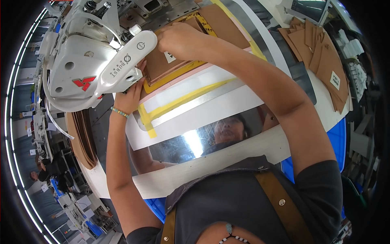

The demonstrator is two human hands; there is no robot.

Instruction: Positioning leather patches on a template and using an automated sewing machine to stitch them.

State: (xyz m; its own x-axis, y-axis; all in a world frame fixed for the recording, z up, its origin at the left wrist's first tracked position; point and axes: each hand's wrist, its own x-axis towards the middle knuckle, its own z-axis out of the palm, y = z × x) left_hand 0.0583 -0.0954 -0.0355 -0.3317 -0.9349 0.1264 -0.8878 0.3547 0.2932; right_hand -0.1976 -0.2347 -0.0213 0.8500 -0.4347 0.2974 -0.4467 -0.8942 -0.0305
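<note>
A brown sheet, like leather or card, lies inside a yellow-edged frame beneath the white sewing machine head. My right hand is over the sheet's upper part, close to the machine head, with its fingers bent down and their tips hidden. Beside the frame's left edge is my left hand, its fingers stretched forward and apart, partly covered by the machine head. A white label shows on the sheet below my right hand.
Yellow tape borders a pale plate around the frame. A shiny metal plate lies nearer me. Several brown pieces lie fanned at the right, and a brown stack stands at the left. A screen is at the back right.
</note>
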